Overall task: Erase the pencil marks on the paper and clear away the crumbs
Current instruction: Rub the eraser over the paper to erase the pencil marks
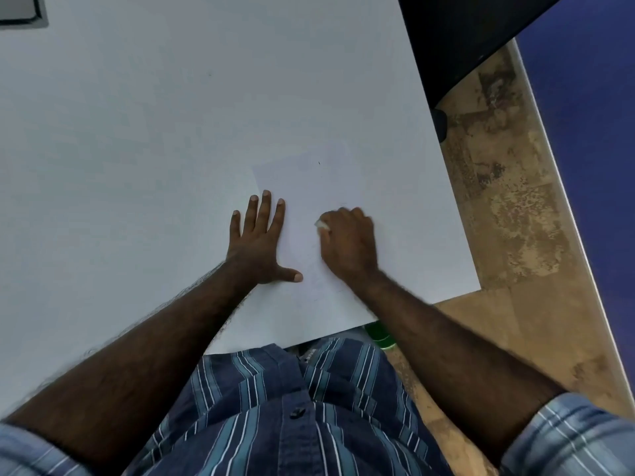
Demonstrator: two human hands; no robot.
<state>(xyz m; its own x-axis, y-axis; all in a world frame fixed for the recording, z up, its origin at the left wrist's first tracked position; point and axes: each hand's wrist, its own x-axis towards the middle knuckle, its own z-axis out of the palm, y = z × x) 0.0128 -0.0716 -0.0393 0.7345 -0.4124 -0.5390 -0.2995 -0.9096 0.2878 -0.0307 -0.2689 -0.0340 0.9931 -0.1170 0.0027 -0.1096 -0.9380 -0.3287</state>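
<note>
White table [137, 132], left hand [257, 242] flat on paper [343, 180], right hand [347, 242] grip curled round eraser [322, 225]

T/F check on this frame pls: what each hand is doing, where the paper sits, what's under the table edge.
1. The left hand lies flat with fingers spread, on the paper's left edge. True.
2. The right hand is open and empty. False: its fingers curl round a white eraser.
3. The paper lies near the table corner closest to the person. True.
4. A red object shows below the table edge. False: the object there is green.
</note>
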